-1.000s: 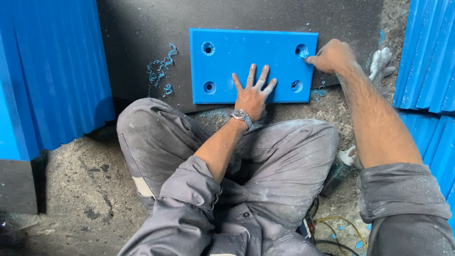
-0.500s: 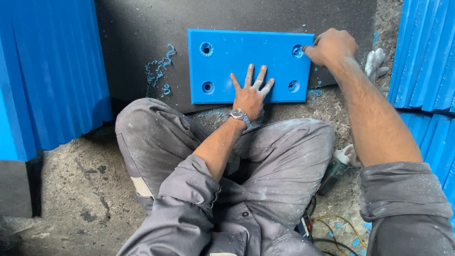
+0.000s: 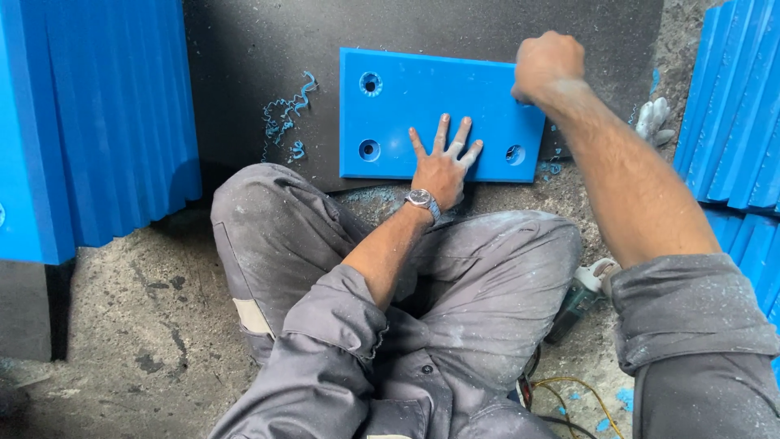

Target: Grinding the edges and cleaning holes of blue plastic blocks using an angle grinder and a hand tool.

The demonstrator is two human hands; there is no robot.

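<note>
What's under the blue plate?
The blue plate lies on a dark mat. The left hand presses flat on it; the right hand covers its upper-right corner.

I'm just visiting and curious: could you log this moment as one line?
left hand: flat on blue plate | right hand: fisted at plate's top right corner | blue shavings: on dark mat

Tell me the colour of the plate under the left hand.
Bright blue. The plate shows best in the head view, left hand flat on it.
</note>
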